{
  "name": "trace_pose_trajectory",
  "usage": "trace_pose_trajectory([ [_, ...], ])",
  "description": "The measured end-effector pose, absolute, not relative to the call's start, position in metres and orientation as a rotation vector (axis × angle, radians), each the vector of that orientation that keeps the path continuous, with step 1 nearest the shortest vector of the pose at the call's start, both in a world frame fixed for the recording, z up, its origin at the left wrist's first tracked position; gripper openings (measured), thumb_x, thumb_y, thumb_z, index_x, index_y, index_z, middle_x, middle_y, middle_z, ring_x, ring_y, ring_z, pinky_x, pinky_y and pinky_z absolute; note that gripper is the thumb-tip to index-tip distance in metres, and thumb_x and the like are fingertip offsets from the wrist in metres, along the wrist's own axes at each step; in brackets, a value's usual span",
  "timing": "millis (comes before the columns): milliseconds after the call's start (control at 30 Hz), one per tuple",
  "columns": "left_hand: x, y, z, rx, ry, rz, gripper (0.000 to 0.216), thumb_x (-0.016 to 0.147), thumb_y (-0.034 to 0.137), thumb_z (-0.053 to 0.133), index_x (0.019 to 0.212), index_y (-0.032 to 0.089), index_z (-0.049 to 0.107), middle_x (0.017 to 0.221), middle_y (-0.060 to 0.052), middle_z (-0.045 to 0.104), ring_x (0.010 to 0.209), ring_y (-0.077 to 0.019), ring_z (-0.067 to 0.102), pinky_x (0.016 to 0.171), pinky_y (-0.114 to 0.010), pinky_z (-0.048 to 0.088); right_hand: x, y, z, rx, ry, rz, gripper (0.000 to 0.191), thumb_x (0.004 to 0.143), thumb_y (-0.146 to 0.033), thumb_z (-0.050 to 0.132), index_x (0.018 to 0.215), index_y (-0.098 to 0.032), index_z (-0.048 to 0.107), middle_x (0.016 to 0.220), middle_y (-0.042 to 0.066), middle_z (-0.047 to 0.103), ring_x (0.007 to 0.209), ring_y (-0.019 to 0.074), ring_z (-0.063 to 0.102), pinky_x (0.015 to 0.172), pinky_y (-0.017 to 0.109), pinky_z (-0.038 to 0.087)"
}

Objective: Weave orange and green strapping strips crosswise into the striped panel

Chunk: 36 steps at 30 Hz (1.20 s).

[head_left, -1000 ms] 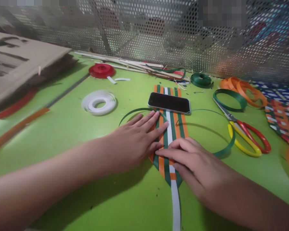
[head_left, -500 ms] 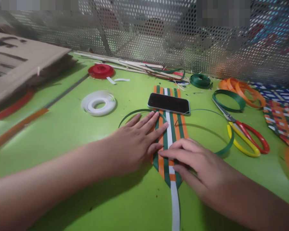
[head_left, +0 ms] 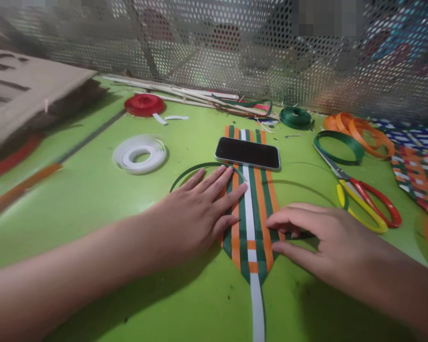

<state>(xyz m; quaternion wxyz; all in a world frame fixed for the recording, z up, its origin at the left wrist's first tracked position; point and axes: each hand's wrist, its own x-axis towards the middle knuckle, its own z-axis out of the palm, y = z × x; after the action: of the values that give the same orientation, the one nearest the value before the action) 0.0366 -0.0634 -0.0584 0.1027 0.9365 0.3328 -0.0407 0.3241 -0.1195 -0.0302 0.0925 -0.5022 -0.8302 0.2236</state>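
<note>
A piece of flat orange, green and white strips (head_left: 249,204) lies lengthwise on the green table, with short orange bands crossing the white middle strip near its pointed near end. My left hand (head_left: 203,204) rests flat on its left side, fingers spread. At its right edge is my right hand (head_left: 317,232), thumb and index finger apart, tips touching or just above the outer strips. Part of a dark green strip (head_left: 301,235) shows beneath that hand. A thin green strip (head_left: 196,166) curves out by my left fingers. Across the far end lies a black-screened phone (head_left: 248,153).
Scissors (head_left: 369,202) with red and yellow handles lie at right, near green (head_left: 338,148) and orange coils (head_left: 364,135). White (head_left: 141,154) and red rolls (head_left: 144,104) sit at left. Cardboard (head_left: 28,95) covers the left corner. A perforated metal panel (head_left: 199,47) stands behind.
My right hand has drawn back rightward from the white middle strip to the right edge, its thumb and index finger apart. My left hand stays flat on the strips. The view has shifted slightly.
</note>
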Motion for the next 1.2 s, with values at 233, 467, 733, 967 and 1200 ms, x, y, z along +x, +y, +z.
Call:
trace_pose_trajectory([
  [233, 0.035, -0.064, -0.061, 2.782, 0.989, -0.107, 0.066, 0.116, 0.052, 0.014, 0.177, 0.027, 0.004, 0.182, -0.008, 0.005, 0.168, -0.0351, -0.002, 0.135, -0.065, 0.008, 0.315, -0.121, -0.030, -1.556, -2.447, 0.721, 0.014, 0.096, -0.027, 0.076, 0.109, -0.032, 0.073, 0.106, -0.006, 0.078, 0.089, 0.0154, 0.072, 0.078, 0.028, 0.052],
  [467, 0.037, -0.062, -0.059, 2.785, 0.994, -0.089, 0.068, 0.116, 0.055, 0.013, 0.177, 0.025, 0.013, 0.181, -0.012, 0.009, 0.168, -0.0364, 0.003, 0.135, -0.066, 0.011, 0.313, -0.119, -0.026, -1.606, -2.424, 0.819, 0.011, 0.097, -0.029, 0.074, 0.108, -0.031, 0.072, 0.104, -0.004, 0.075, 0.086, 0.0161, 0.068, 0.075, 0.029, 0.049],
  [733, 0.043, -0.062, -0.056, 2.827, 0.898, -0.050, 0.064, 0.117, 0.047, 0.015, 0.174, 0.020, 0.028, 0.180, -0.012, 0.017, 0.167, -0.0329, 0.013, 0.136, -0.057, 0.020, 0.318, -0.115, -0.027, -1.611, -2.449, 0.929, 0.011, 0.101, -0.039, 0.072, 0.111, -0.033, 0.071, 0.106, -0.004, 0.073, 0.092, 0.0174, 0.068, 0.081, 0.031, 0.052],
  [967, 0.045, -0.061, -0.054, 2.843, 0.694, -0.070, 0.060, 0.112, 0.028, 0.038, 0.172, 0.025, 0.034, 0.179, -0.006, 0.025, 0.167, -0.0281, 0.015, 0.136, -0.051, 0.021, 0.320, -0.120, -0.033, -1.521, -2.465, 0.867, 0.023, 0.103, -0.034, 0.068, 0.126, -0.038, 0.072, 0.126, 0.000, 0.072, 0.111, 0.0207, 0.072, 0.095, 0.034, 0.054],
  [1200, 0.044, -0.063, -0.052, 2.847, 0.597, -0.047, 0.058, 0.112, 0.022, 0.043, 0.170, 0.026, 0.039, 0.178, -0.003, 0.025, 0.165, -0.0218, 0.026, 0.137, -0.040, 0.022, 0.322, -0.122, -0.035, -1.469, -2.523, 0.816, 0.025, 0.106, -0.035, 0.062, 0.130, -0.041, 0.068, 0.135, 0.000, 0.070, 0.124, 0.0225, 0.070, 0.101, 0.037, 0.056],
])
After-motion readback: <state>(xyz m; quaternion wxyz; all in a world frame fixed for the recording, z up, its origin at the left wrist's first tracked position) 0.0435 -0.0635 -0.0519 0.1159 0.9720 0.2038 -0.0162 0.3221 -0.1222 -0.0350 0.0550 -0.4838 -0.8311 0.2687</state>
